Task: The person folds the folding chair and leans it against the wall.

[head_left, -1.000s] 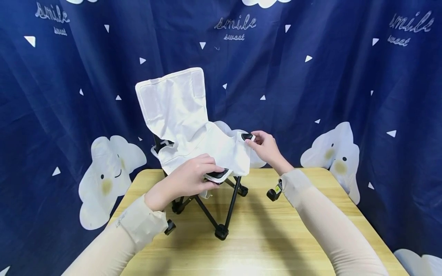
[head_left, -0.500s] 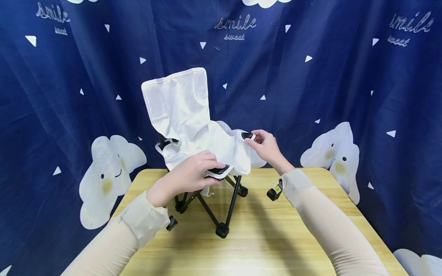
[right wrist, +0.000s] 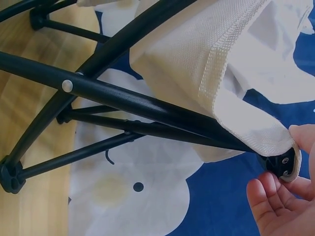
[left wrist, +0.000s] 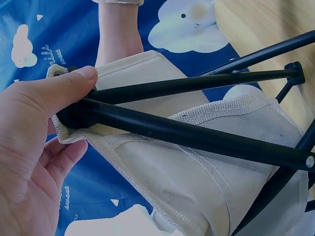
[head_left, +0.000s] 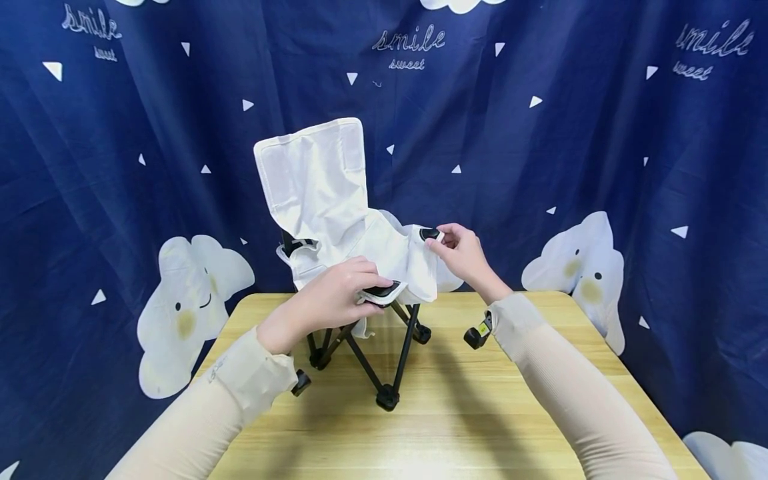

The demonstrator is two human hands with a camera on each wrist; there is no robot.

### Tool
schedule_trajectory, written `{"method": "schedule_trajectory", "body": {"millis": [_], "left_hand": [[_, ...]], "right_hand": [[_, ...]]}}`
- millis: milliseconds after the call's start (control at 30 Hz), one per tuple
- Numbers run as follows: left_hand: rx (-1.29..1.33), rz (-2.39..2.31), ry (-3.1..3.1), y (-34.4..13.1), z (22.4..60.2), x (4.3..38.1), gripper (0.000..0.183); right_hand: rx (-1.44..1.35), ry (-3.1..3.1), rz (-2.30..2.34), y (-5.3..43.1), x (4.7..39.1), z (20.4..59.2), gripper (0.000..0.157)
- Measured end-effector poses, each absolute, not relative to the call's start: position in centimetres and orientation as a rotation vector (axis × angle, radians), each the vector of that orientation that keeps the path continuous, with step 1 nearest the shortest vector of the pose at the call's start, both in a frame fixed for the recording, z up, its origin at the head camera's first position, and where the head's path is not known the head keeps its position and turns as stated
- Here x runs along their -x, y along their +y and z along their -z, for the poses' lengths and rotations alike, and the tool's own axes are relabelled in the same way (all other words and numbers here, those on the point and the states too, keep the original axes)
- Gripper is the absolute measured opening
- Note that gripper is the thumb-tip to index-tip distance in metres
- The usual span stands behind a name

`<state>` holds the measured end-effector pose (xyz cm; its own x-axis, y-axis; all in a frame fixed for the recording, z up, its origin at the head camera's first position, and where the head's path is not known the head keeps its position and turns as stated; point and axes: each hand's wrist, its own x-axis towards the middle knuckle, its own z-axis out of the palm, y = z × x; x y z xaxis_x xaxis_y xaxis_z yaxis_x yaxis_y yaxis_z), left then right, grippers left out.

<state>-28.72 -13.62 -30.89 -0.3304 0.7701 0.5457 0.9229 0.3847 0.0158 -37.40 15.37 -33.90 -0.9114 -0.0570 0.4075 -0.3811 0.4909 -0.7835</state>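
A small folding chair [head_left: 324, 180] with white fabric and black legs stands partly spread on the wooden table. Its tall back rises at the left, the seat slopes toward the right. My left hand [head_left: 342, 297] grips the near front corner of the seat, fingers over its black patch and thumb beneath. In the left wrist view the thumb presses by the black joint [left wrist: 76, 110] where two tubes meet. My right hand [head_left: 461, 252] pinches the far front corner; the right wrist view shows its black end fitting [right wrist: 280, 162] between thumb and fingers.
The light wooden table [head_left: 480, 387] extends in front of the chair and to its right. Behind hangs a dark blue curtain [head_left: 456, 133] with clouds and triangles. A black foot [head_left: 387, 398] of the chair rests on the tabletop.
My left hand has moved slightly up and right with the near corner, nearer the right hand. The chair's back has shifted right, narrowing the chair. My right hand has hardly moved.
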Motion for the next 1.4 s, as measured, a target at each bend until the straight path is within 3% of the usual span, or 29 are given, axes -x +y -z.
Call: {"method": "schedule_trajectory", "body": {"millis": [1400], "left_hand": [[1.395, 0.424, -2.266, -13.4, 29.5, 29.3, 0.038]], "right_hand": [[-0.396, -2.347, -1.361, 14.7, 36.0, 32.8, 0.038]]}}
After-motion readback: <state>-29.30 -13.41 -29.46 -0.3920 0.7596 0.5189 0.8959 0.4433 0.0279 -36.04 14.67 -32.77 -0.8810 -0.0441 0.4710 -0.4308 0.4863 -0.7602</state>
